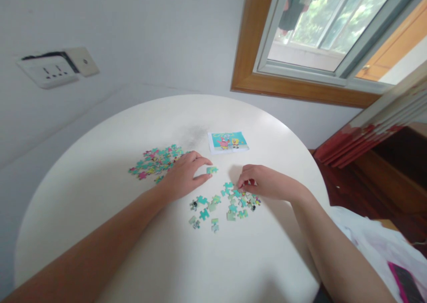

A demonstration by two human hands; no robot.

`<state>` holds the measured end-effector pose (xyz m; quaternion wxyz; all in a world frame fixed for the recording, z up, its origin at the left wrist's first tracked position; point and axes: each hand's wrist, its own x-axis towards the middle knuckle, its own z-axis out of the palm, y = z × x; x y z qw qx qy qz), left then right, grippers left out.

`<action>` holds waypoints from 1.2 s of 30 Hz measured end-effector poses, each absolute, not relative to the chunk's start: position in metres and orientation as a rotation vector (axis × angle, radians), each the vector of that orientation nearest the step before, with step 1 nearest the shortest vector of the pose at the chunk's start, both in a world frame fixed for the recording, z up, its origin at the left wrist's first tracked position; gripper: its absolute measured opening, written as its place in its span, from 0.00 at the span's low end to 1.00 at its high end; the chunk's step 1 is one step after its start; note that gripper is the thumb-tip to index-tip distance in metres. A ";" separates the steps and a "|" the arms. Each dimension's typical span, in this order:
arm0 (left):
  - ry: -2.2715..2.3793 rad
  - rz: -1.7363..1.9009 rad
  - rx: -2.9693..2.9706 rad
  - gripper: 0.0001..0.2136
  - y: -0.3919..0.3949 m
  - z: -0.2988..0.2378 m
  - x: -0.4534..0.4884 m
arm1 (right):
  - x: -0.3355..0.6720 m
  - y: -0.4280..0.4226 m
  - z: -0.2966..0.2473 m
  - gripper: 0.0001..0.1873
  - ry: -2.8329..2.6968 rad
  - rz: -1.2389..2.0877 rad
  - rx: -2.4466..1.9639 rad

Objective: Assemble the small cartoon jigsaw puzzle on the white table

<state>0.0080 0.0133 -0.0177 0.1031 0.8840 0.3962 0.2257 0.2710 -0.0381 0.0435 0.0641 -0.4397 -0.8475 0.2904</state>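
My left hand (187,173) rests on the white table with thumb and index finger curved about a small joined bit of teal and yellow jigsaw puzzle (211,170), their tips at its edges. Beside and partly behind that hand spreads a larger heap of puzzle pieces (155,161), teal, pink and yellow. My right hand (255,180) reaches down over a smaller group of loose puzzle pieces (232,208), its fingers bent and closed together. What sits between those fingertips is hidden. More puzzle pieces (204,213) lie to the left of this group.
A picture card (228,142) with a pink and a yellow cartoon figure lies beyond my hands on the round table (160,267). Behind stand a wall with a socket (50,71) and a wood-framed window. A pink-edged phone (405,281) lies on white cloth at the right.
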 end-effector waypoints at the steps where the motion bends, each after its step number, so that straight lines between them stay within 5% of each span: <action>1: 1.168 0.668 2.609 0.12 0.013 -0.018 0.008 | 0.271 -0.038 0.044 0.12 -2.556 0.878 -1.323; 22: 1.187 0.644 2.605 0.13 0.014 -0.018 0.007 | 0.296 -0.033 0.053 0.11 -2.566 0.796 -1.623; 36: 1.180 0.650 2.573 0.13 0.012 -0.015 0.008 | 0.277 -0.040 0.050 0.09 -2.644 0.975 -1.381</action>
